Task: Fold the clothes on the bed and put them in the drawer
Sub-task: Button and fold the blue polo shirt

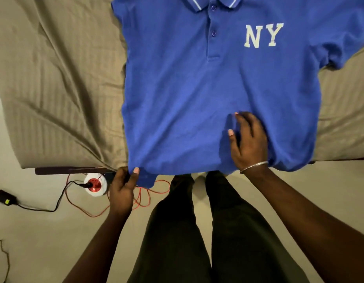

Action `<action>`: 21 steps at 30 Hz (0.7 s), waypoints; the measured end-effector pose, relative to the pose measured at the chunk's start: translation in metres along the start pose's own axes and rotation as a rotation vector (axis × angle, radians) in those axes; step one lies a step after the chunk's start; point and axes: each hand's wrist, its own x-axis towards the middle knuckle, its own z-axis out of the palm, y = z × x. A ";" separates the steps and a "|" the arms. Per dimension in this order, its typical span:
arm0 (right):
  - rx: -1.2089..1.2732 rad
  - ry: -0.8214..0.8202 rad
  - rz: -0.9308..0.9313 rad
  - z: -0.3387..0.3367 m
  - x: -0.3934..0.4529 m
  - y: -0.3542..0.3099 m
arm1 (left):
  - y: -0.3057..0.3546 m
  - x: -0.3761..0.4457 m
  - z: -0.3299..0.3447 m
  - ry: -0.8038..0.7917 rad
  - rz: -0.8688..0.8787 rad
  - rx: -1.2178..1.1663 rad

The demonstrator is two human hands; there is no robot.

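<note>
From the head view, your blue polo shirt (197, 94) lies spread face up on the bed (60, 82), its long axis running from near to far: the collar points away from you at the far edge of the view, and the hem hangs just over the near edge of the bed in front of your legs. It has a white-striped collar, a buttoned placket down the middle and white "NY" letters on the chest, to the right of the placket. One short sleeve spreads out to the far right; the left one is not visible.

Your left hand (124, 186) pinches the near left corner of the hem, thumb on top. Your right hand (248, 141), with a thin bangle (254, 166) at the wrist, rests flat on the lower front of the shirt, fingers straight, its outline slightly blurred.

On the floor to the near left sit a white and red cable reel (94, 184), red wire and a black adapter (4, 198).
</note>
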 end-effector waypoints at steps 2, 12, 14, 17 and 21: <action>-0.019 0.144 0.189 -0.014 -0.015 0.019 | -0.002 0.005 0.002 0.025 0.024 0.046; 0.169 0.302 0.844 -0.071 -0.075 0.098 | 0.000 0.015 0.021 0.135 0.060 0.097; 0.212 0.209 0.828 -0.078 -0.081 0.101 | -0.001 0.014 0.019 0.124 0.042 0.072; 0.234 0.265 0.842 -0.089 -0.085 0.104 | -0.002 0.013 0.015 0.125 0.044 0.050; 0.322 0.153 0.805 -0.100 -0.089 0.113 | -0.009 0.010 0.011 0.090 0.007 0.126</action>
